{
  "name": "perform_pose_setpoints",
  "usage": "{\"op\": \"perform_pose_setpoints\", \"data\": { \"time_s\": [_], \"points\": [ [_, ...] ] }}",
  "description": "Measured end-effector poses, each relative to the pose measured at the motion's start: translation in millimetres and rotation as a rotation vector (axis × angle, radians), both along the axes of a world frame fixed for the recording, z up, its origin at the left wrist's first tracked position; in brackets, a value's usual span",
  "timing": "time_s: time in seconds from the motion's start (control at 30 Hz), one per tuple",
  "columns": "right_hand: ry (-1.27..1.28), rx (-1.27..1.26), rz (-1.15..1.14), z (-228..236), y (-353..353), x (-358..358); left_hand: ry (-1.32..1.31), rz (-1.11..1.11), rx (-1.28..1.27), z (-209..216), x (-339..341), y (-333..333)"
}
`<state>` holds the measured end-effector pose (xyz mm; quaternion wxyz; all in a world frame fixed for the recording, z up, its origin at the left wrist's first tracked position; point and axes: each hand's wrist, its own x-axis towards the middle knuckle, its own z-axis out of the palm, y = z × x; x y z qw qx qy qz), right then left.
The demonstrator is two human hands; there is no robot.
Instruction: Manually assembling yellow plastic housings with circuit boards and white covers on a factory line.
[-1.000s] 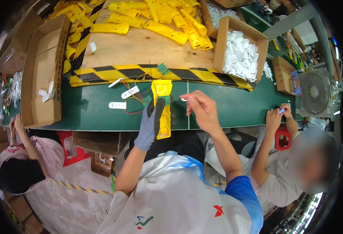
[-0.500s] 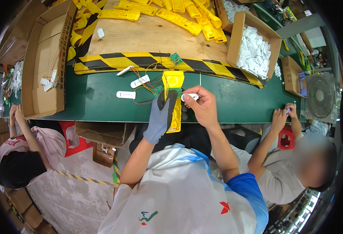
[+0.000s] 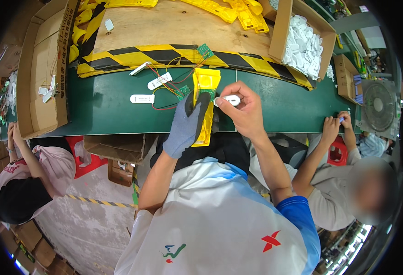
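Head view, gloved left hand gripping a yellow casing over the near edge of the green tabletop, bare right hand pinching a white piece beside it, wooden board beyond, fan far right

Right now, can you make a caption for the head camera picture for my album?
A gloved left hand holds a yellow casing while a bare right hand pinches a small white part.

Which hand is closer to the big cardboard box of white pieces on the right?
Right. The bare right hand, pinching a white piece, is nearer, below and left of the box in the picture. The gloved left hand, holding a yellow shell, is farther left.
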<state>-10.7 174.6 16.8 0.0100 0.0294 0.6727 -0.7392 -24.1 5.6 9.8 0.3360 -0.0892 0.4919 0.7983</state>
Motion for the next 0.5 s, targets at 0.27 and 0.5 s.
{"op": "perform_pose_setpoints", "data": {
  "time_s": [0.27, 0.5],
  "points": [
    [-0.184, -0.199, 0.189, 0, 15, 11, 0.204, 0.203, 0.02, -15, 3, 9],
    [-0.157, -0.119, 0.157, -9, 11, 3, 0.289, 0.183, -0.081, -16, 8, 10]
  ]
}}
